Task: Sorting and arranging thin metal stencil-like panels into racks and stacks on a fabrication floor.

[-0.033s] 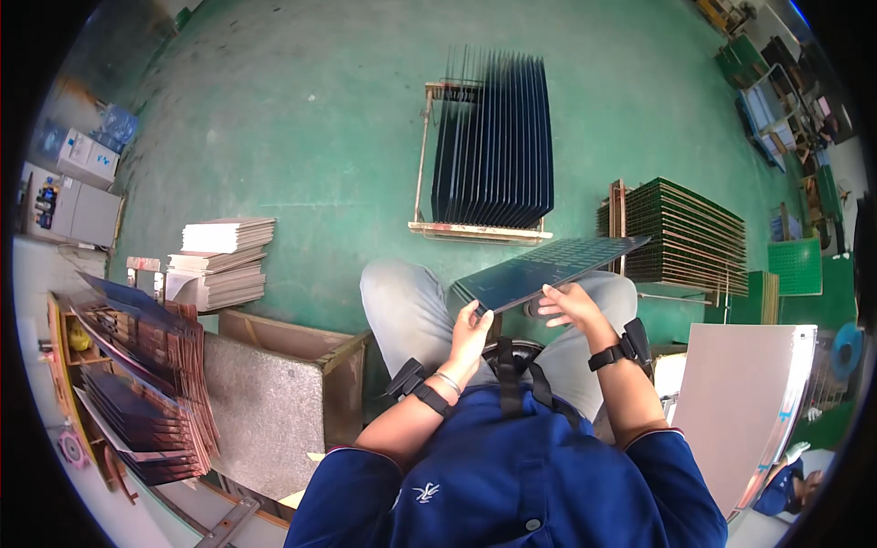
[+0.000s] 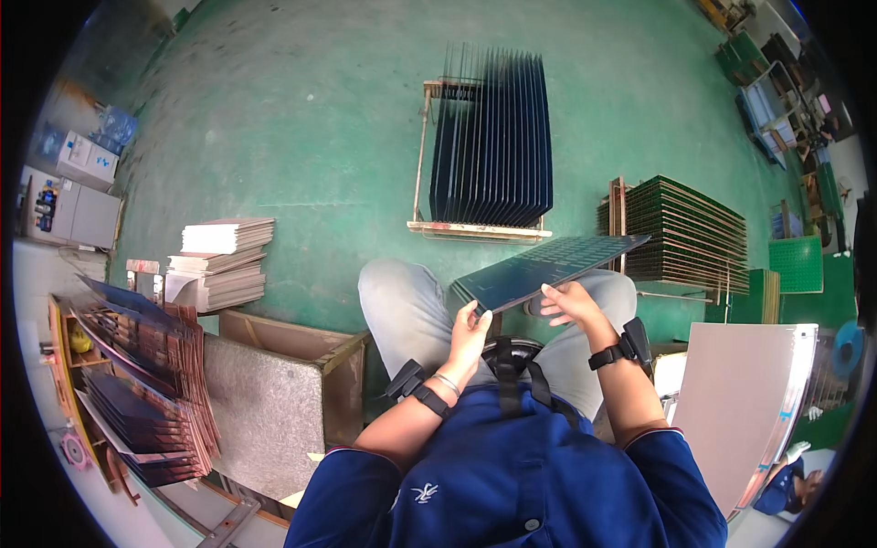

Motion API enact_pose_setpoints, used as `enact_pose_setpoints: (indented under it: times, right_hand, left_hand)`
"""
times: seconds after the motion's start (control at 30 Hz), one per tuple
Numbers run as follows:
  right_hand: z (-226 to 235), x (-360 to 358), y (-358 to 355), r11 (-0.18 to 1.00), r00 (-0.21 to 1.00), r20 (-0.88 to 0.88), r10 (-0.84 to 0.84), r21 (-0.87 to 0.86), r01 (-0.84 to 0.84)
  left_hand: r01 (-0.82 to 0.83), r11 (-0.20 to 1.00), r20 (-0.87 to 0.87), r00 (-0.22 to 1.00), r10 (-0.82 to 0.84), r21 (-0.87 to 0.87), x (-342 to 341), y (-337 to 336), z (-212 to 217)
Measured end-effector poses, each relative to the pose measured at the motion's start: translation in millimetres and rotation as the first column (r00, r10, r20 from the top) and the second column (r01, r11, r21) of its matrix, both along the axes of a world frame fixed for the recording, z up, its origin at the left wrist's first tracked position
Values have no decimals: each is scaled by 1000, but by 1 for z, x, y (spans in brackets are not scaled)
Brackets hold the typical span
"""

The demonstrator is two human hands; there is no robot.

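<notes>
Over my lap is a thin stack of dark circuit-board panels, tilted, with rows of small rectangular marks on top. My left hand grips its near left corner, thumb along the edge and fingers curled round it. At the near long edge, my right hand holds the stack between thumb and bent fingers; part of those fingers is hidden. Beyond my knees, a rack on the floor carries many upright dark panels, set apart in a row.
To the right stands a rack of green-brown boards, with a large pale board nearer. Left are a pile of pale sheets, an open box-like bench and fanned dark panels. Another person shows at the lower right rim.
</notes>
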State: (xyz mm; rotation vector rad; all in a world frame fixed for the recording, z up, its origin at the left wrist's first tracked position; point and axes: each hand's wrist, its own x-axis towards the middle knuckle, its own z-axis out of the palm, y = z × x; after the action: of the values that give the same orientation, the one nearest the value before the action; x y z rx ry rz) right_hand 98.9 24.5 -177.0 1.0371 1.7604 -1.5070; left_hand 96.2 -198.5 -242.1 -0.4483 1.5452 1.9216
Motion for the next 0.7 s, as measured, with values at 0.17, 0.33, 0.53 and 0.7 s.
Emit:
enact_pose_setpoints:
  times: [0.17, 0.33, 0.53, 0.7]
  right_hand:
    - [-1, -3, 8, 984, 992, 34, 124, 121, -127]
    - [11, -12, 10, 963, 976, 143, 162, 191, -188]
    - [28, -26, 6, 863, 913, 270, 306, 325, -386]
    - [17, -29, -1, 432, 780, 288, 555, 702, -566]
  left_hand:
    - [14, 993, -121, 992, -28, -114, 4, -5, 6]
    - [91, 992, -135, 986, -102, -85, 2, -9, 8]
    - [170, 969, -134, 972, -195, -179, 2, -11, 15]
    - [144, 968, -203, 961, -186, -206, 8, -13, 11]
